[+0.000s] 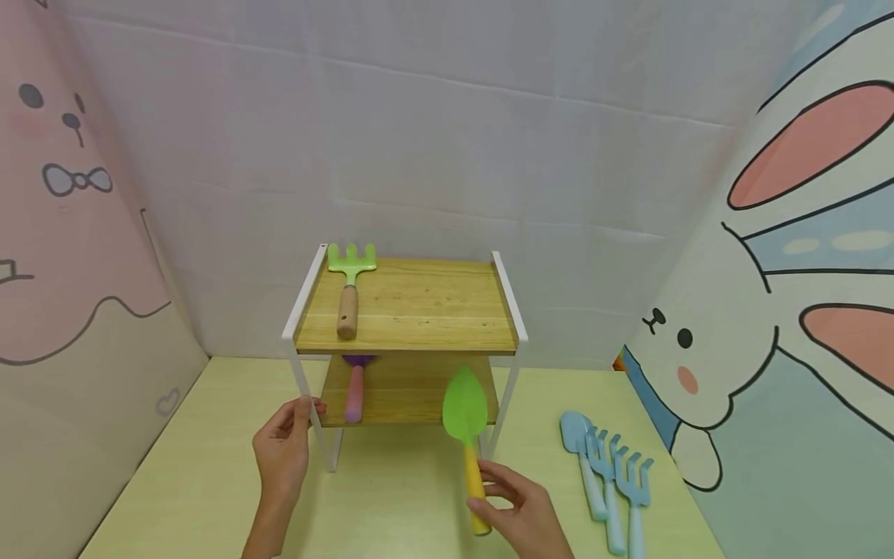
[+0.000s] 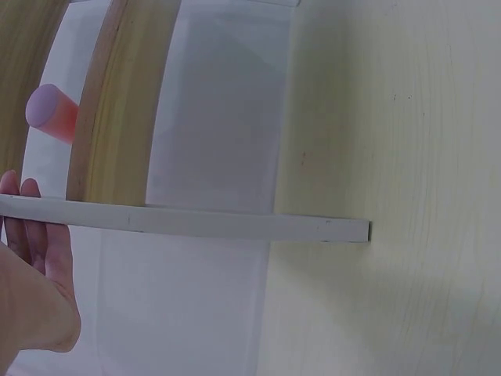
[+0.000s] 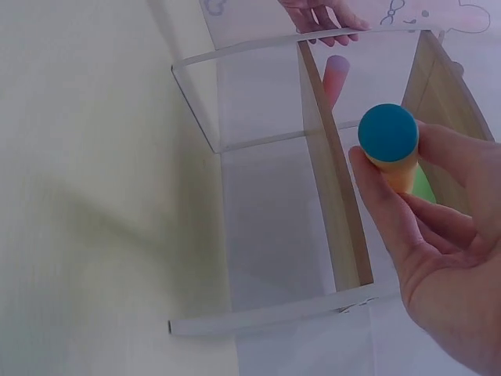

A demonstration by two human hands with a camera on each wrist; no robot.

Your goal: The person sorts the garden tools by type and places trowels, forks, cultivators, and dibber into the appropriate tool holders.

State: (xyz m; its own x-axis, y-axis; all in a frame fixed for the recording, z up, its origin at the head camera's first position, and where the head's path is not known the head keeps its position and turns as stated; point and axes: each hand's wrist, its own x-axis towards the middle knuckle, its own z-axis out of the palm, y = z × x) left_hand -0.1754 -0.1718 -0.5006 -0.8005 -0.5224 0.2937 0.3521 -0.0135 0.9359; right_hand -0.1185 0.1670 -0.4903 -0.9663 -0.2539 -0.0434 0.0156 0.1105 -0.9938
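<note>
My right hand (image 1: 520, 505) pinches the yellow handle of a toy trowel (image 1: 465, 407) between thumb and fingers. Its green blade points up and overlaps the right part of the lower shelf in the head view; the handle's blue end (image 3: 388, 133) faces the right wrist camera. My left hand (image 1: 282, 450) grips the white front left leg of a two-tier wooden rack (image 1: 433, 310), level with the lower shelf. On the top shelf lies a green toy rake (image 1: 348, 303) with a wooden handle. A pink-handled tool (image 1: 355, 392) lies on the lower shelf, its purple head partly hidden by the upper shelf.
To the right of the rack, a light blue shovel (image 1: 583, 458) and two light blue forks (image 1: 632, 489) lie side by side on the pale table (image 1: 391, 505). A white cloth (image 1: 433, 155) hangs behind, with cartoon-printed panels at both sides.
</note>
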